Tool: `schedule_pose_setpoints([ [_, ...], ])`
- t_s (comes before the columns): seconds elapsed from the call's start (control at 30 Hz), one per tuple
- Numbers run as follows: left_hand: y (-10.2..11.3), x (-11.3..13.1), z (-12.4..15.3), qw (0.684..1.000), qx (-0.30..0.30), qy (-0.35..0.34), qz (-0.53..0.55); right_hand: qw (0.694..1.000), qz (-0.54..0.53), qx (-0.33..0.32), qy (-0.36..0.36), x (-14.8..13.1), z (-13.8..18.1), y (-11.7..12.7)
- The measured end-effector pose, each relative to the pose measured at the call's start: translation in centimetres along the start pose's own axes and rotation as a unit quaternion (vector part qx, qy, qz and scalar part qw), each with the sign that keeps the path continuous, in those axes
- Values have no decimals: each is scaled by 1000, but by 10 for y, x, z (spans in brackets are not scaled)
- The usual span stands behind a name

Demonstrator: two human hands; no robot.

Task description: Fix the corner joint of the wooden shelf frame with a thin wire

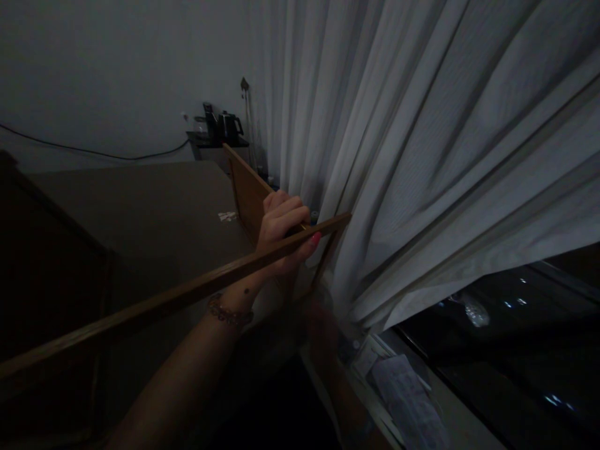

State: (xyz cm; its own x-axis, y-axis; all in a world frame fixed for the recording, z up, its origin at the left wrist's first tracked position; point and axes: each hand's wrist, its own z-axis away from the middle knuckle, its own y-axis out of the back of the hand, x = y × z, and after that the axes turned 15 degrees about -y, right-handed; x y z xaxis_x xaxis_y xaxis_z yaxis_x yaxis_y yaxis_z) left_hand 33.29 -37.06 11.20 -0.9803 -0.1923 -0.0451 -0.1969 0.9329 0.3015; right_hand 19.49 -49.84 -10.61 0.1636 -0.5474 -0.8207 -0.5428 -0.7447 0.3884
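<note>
My left hand [284,228] is wrapped around wooden framework, with its fingers over the top and a thumb with a red nail in front of a long wooden rail [201,284]. A brown wooden panel [250,190] slants away behind this hand. How the panel and the rail join is hidden by the fingers. Lower down, my right hand [323,331] is dim and smeared by motion, near the hanging edge of the white curtain [375,187]. Its fingers do not show clearly.
A grey-brown surface [173,206] with small white scraps [227,217] lies at left. A dark kettle [229,127] stands on a small cabinet [220,150] by the wall. Dark reflective glass [525,325] and crumpled pale cloth or paper [407,400] are at lower right.
</note>
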Motion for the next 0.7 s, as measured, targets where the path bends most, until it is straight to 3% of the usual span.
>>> schedule_pose_setpoints([
  [0.13, -1, -1, 1, 1000, 1, -3, 1, 1000, -2, -27, -4, -2, -2, 9],
  [0.5, 2, 1, -1, 1000, -11, -1, -1, 992, 61, -61, 89, 7, -21, 24],
  [0.7, 1, -2, 0, 1000, -1, -17, 7, 993, 94, -50, 53, -1, -6, 14],
])
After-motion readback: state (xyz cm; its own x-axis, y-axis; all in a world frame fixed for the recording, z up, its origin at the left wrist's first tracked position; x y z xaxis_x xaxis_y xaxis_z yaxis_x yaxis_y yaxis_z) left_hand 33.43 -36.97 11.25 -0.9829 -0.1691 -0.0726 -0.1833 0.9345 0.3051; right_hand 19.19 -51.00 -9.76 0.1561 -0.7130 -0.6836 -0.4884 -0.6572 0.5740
